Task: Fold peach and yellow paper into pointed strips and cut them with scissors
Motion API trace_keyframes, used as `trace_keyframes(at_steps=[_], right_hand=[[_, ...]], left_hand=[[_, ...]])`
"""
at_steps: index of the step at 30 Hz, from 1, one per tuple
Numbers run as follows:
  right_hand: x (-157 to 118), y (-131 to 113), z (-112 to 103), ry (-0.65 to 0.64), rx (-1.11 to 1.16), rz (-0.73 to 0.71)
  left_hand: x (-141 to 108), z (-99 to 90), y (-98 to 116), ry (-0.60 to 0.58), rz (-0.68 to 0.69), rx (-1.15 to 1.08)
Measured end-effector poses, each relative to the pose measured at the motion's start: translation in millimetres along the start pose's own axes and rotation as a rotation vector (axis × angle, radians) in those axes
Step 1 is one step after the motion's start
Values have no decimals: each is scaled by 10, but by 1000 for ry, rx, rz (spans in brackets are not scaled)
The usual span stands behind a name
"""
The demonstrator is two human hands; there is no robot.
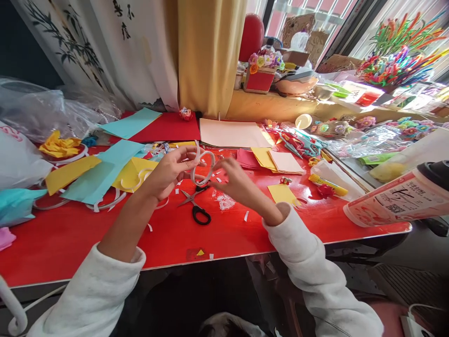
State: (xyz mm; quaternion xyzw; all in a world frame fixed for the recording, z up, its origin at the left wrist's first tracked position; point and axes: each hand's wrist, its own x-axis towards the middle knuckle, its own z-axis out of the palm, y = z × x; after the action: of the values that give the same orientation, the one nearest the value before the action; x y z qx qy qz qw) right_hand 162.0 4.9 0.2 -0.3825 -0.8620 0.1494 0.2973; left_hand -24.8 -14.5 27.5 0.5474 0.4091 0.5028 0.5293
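Note:
Above the red table (231,234), my left hand (170,171) holds a looped white strip (212,164) between its fingers. My right hand (229,175) is at the right side of the loop, its fingers bent and apart; its fingertips are near the strip, and whether they touch it I cannot tell. Black-handled scissors (201,215) lie partly spread on the table just below the hands. Small white paper scraps (246,216) are scattered around them.
Blue paper (105,171), yellow paper (72,175) and white strips lie to the left. Pale sheets (233,133) and red sheets (175,128) sit at the back. At right are a glue stick (328,185), more scissors (310,146) and a large cup (400,196).

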Motion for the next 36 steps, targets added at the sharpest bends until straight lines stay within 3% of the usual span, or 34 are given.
trace_keyframes(at_steps=[2, 5, 10, 14, 21, 30, 33, 36], right_hand=[[-66, -58, 96, -222, -46, -64], [-131, -105, 178, -338, -101, -115], [-150, -139, 153, -365, -179, -140], [-163, -209, 172, -349, -220, -76], [-208, -283, 303, -237, -248, -42], [-164, -314, 133, -446, -213, 80], [-160, -284, 36, -499, -51, 129], [-146, -252, -43, -660, 405, 153]], left_hand=[[6, -24, 18, 42, 52, -60], [3, -46, 45, 103, 119, -111], [-15, -21, 65, 111, 154, -115], [-25, 6, 73, 73, 134, -118], [-32, 21, 88, 96, 90, -67], [14, -22, 57, 153, 55, -63], [26, -49, 34, 185, 57, -41], [32, -81, 17, 185, 56, -30]])
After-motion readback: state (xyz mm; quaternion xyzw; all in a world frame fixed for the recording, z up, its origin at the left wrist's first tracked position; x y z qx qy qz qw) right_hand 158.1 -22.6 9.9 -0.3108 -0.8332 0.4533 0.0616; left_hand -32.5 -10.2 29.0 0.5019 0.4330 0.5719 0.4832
